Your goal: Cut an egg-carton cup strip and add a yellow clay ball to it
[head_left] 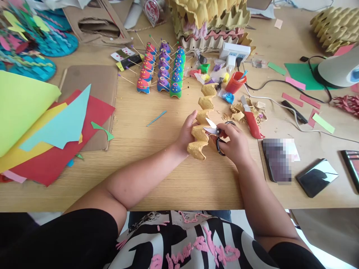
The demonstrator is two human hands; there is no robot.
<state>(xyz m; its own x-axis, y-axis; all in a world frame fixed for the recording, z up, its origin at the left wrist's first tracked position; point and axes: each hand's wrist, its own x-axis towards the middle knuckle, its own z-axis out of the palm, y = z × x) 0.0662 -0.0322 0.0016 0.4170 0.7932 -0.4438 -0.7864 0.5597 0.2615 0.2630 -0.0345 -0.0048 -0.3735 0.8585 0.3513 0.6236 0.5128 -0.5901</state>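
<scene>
A strip of yellow egg carton cups [201, 135] is held up over the table by my left hand [185, 131], whose fingers wrap its left side, thumb up. My right hand [234, 142] grips black-handled scissors [213, 129]. The blades are spread and reach the strip's right edge near its middle. Beyond the strip stand three painted carton caterpillars: a red and blue one [145, 73], a purple one [163, 71] and a green and blue one [176, 76], with pins stuck in them. A blue modelling stick [156, 118] lies left of my hands.
To the right are a red-handled knife [252, 121] among carton scraps [238, 111], an orange cup [236, 83], a power strip [235, 51] with cables, and phones [316, 177]. Coloured paper [58, 127] covers cardboard at left. Egg trays [210, 22] are stacked at the back.
</scene>
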